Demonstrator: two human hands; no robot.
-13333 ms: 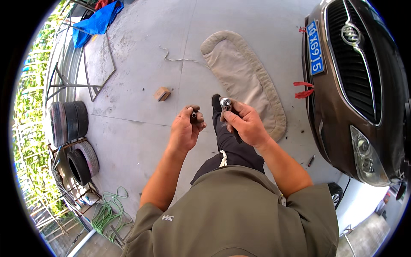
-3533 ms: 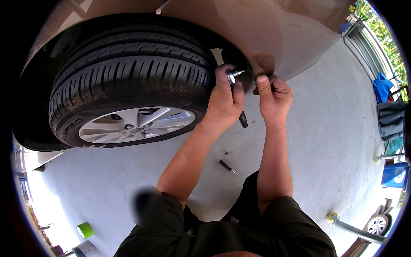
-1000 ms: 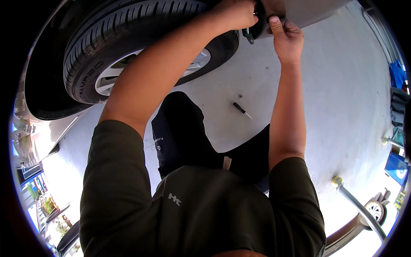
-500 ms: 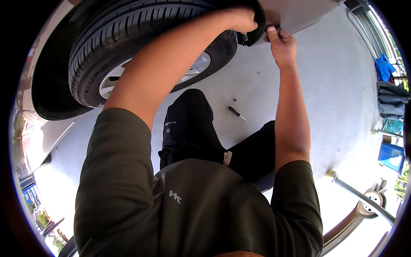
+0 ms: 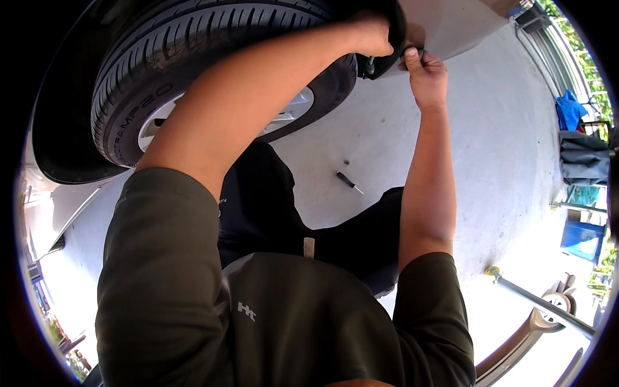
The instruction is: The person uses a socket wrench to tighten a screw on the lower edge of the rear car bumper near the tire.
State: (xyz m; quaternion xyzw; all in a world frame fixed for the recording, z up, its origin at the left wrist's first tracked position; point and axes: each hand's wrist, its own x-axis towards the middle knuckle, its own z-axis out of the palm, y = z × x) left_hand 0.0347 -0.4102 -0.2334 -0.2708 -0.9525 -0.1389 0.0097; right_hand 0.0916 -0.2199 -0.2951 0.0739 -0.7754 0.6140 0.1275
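Note:
My left hand [image 5: 373,37] reaches over the tyre [image 5: 138,84] to the black wheel arch liner [image 5: 398,32], its fingers curled in. What lies within those fingers is hidden. Just below it, a small greenish metal-looking piece [image 5: 370,65] shows at the liner's lower end. My right hand [image 5: 428,76] is closed at the lower edge of the glossy brownish-grey body panel [image 5: 451,29], thumb on the near side and fingers curled behind. On the floor between my knees lies a screwdriver [image 5: 346,180] with a black handle and a thin bright shaft.
A silver wheel rim [image 5: 298,109] sits inside the tyre, close under my left forearm. The pale floor [image 5: 490,148] has a small dark speck [image 5: 346,162] near the screwdriver. Off to the right are a metal pole [image 5: 541,302], blue cloth [image 5: 570,111] and grey cloth [image 5: 583,158].
The view has shifted slightly, so the tyre, my knees and the screwdriver appear farther left. Both hands keep their places at the liner and the panel edge.

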